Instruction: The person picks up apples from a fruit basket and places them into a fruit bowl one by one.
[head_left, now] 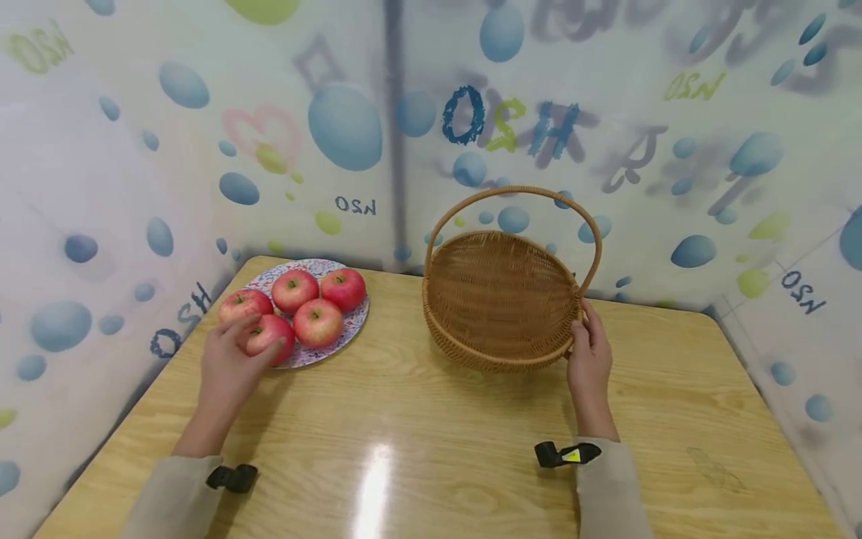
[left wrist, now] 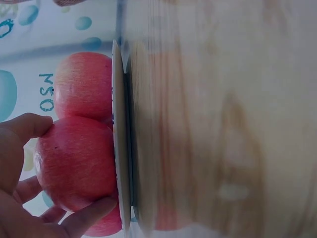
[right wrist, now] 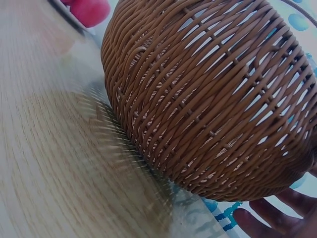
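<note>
A red apple (head_left: 272, 340) at the near left of a patterned plate (head_left: 358, 323) is in the grasp of my left hand (head_left: 227, 368). In the left wrist view, thumb and fingertips spread around this apple (left wrist: 74, 163), which sits low against the plate's edge. Several other red apples (head_left: 295, 290) share the plate. On the right, my right hand (head_left: 591, 363) grips the right rim of a brown wicker basket (head_left: 498, 292) where the handle joins. The basket holds nothing and tilts with its mouth toward me; the right wrist view shows its woven side (right wrist: 208, 109) close over the table.
A light wood table (head_left: 431, 442) carries everything. Walls (head_left: 350, 45) printed with blue and green bubbles stand behind and at both sides, close to the plate and the basket. The tall arched handle (head_left: 518, 189) rises above the basket.
</note>
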The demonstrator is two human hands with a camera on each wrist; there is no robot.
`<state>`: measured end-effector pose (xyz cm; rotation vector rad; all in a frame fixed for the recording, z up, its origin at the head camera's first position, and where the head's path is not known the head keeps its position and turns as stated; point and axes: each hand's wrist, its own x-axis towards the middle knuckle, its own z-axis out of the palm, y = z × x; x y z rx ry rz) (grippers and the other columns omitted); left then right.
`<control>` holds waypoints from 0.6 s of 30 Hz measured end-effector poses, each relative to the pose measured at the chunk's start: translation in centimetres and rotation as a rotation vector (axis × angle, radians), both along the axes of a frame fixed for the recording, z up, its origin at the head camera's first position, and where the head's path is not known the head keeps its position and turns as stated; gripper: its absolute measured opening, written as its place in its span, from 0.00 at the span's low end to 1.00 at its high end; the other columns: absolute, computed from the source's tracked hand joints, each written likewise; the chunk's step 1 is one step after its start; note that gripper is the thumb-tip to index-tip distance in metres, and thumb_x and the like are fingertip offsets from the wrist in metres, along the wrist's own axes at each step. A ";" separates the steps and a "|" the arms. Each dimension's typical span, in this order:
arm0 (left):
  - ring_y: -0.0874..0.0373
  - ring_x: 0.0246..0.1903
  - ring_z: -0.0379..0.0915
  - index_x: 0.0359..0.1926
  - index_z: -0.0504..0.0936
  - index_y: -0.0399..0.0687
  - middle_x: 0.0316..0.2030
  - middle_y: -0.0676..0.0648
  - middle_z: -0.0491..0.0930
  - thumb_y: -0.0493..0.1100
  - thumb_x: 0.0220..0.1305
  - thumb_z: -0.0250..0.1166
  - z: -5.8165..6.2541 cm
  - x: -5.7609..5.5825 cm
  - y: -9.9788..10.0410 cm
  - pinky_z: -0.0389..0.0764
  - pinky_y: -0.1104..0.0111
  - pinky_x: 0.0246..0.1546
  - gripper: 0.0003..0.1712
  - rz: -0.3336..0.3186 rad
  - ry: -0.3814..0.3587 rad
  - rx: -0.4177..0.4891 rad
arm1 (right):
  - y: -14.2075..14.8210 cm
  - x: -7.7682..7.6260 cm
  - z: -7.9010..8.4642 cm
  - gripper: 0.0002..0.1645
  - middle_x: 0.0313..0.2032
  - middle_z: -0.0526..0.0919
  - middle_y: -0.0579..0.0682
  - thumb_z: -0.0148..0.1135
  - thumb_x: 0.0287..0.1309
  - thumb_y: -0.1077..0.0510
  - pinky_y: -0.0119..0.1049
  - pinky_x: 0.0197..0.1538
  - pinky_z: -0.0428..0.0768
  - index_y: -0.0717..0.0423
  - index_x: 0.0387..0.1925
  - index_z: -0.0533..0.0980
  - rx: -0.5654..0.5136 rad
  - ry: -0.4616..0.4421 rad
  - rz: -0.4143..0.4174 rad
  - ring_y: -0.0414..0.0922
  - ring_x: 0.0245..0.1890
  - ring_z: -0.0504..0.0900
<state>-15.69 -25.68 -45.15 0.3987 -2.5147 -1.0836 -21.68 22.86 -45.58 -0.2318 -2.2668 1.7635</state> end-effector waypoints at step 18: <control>0.30 0.62 0.62 0.64 0.74 0.30 0.62 0.24 0.68 0.49 0.62 0.72 -0.3 -0.7 0.8 0.67 0.37 0.63 0.37 -0.041 0.005 -0.086 | 0.8 -0.3 -0.9 0.31 0.76 0.63 0.56 0.35 0.79 0.40 0.58 0.64 0.76 0.33 0.79 0.53 0.073 0.017 -0.007 0.59 0.71 0.70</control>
